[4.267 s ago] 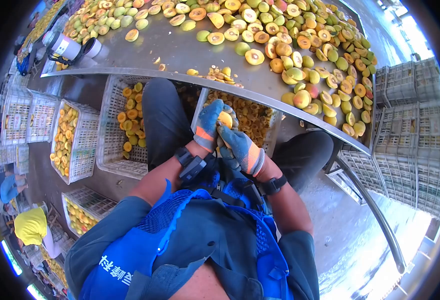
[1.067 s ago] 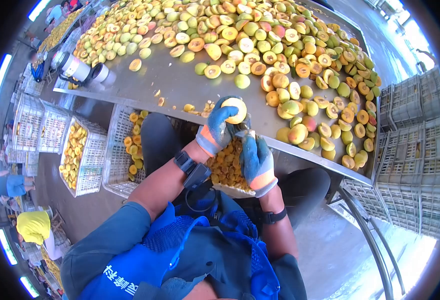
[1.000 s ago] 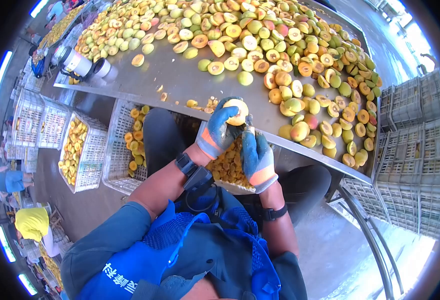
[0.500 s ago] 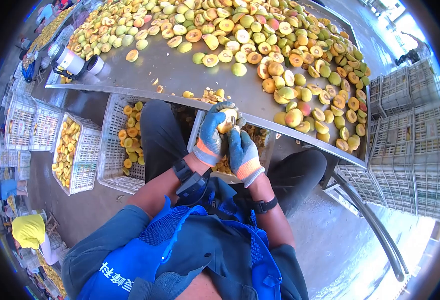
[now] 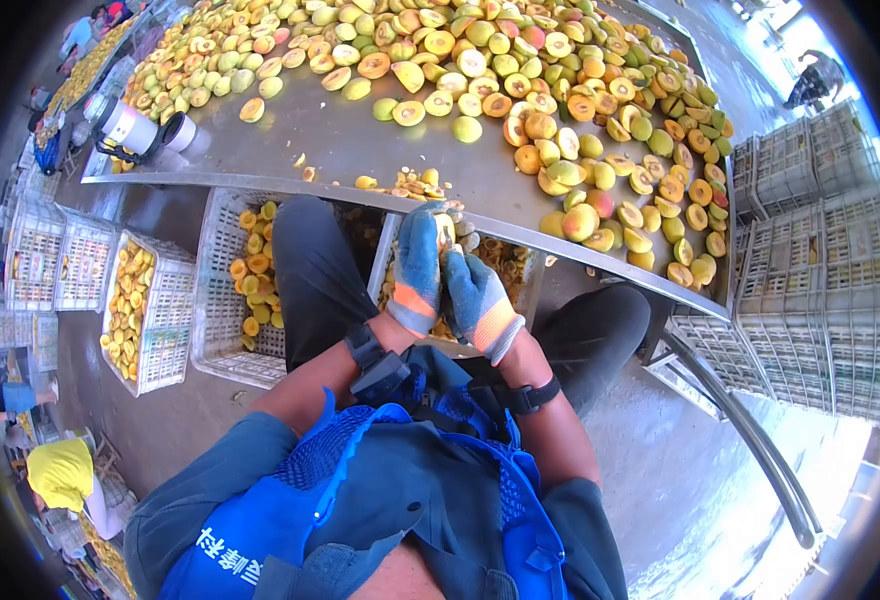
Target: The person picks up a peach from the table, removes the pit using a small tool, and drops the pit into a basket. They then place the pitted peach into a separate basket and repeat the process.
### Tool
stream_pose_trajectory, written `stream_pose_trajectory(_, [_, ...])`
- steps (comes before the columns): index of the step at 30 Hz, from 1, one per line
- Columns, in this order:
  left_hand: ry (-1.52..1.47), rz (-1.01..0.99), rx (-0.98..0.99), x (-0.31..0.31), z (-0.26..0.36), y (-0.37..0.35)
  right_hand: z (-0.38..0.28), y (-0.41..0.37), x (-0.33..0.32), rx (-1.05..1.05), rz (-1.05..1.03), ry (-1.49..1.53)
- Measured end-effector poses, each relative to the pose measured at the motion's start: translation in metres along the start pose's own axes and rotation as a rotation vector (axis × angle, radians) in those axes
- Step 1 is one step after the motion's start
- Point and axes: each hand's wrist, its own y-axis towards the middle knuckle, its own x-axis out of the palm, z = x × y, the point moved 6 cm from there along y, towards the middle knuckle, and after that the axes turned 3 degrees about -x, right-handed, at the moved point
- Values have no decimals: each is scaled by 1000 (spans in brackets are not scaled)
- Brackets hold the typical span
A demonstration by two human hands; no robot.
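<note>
My left hand (image 5: pixel 418 268), in a blue and orange glove, is closed around a yellow peach half (image 5: pixel 447 230), just below the steel table's (image 5: pixel 360 130) near edge. My right hand (image 5: pixel 475 295), gloved the same, presses against the fruit from the right. Its fingers are curled on a small greyish tool (image 5: pixel 466 238), of which only the tip shows. Both hands hover over a white crate (image 5: pixel 532 290) of pitted halves between my knees. A small heap of pits (image 5: pixel 410 185) lies on the table edge just beyond the hands.
Halved and whole peaches (image 5: pixel 560 80) cover the table's far and right side. A flask and cup (image 5: pixel 130 125) stand at its left end. White crates with fruit (image 5: pixel 215 300), (image 5: pixel 170 320) sit on the floor to the left. Empty crates (image 5: pixel 810 270) are stacked at right. A person in a yellow hat (image 5: pixel 60 470) works at lower left.
Both hands came down from above the table edge to just below it. The left hand turned the peach half so less of its cut face shows, and the right hand closed in on it.
</note>
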Motion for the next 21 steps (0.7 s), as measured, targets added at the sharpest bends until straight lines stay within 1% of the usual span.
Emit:
stream_pose_trajectory(1, [19,0,9,0,0,-1,-1,2,-1,-107,17,-92])
stream_pose_trajectory(2, [67,-16,42,0,2,-2,3,3,-3,-69,-21,-87])
stream_pose_trajectory(5, [189,-85,131,-1,4,-4,17,10,-10,-72,-23,-312])
stream_pose_trajectory(6, [219,-125,157,-3,3,-2,22,14,-11,-199,-26,-428])
stream_pose_trajectory(7, [178,-119,131,-4,2,-1,23,15,-10,-327,-28,-546])
stream_pose_trajectory(8, [138,-113,105,-5,0,0,30,17,-13,-309,-24,-524])
stream_pose_trajectory(9, [29,-63,27,-5,-2,0,29,17,-13,-290,-20,-503])
stream_pose_trajectory(10, [-81,-11,-54,-6,-6,0,18,13,-10,-125,-11,-340])
stream_pose_trajectory(11, [186,-3,118,-9,1,1,18,9,-5,40,-5,-175])
stream_pose_trajectory(13, [719,9,466,-7,14,3,16,9,1,-442,106,-421])
stream_pose_trajectory(14, [629,18,430,-8,11,3,25,10,-2,-518,100,-442])
stream_pose_trajectory(15, [543,26,397,-4,15,3,18,9,0,-594,96,-464])
stream_pose_trajectory(16, [466,30,355,-4,17,1,22,11,0,-499,40,-374])
stream_pose_trajectory(18, [231,-56,145,-5,8,1,25,9,-3,-149,16,-208])
stream_pose_trajectory(20, [15,-97,-31,-2,1,3,23,9,-4,-241,-108,-558])
stream_pose_trajectory(21, [11,-102,-52,-4,0,2,27,9,-4,-253,-91,-514])
